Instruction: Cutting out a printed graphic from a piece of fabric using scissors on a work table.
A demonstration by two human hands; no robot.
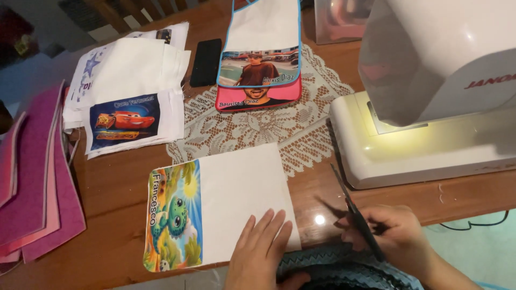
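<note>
Worktop (129,215), wooden, carrying all items. Sewing machine (430,107), white, beyond the right hand. Fabric panel (236,198), white with a cartoon dinosaur print at its far-left end, lying flat directly under and ahead of the left hand (263,252), which rests open, palm down, on its near right corner. Right hand (395,236), closed around dark scissors (355,212), blades pointing away, just right of the panel. Handling note: keep the panel pressed flat and blades clear of the fingers.
</note>
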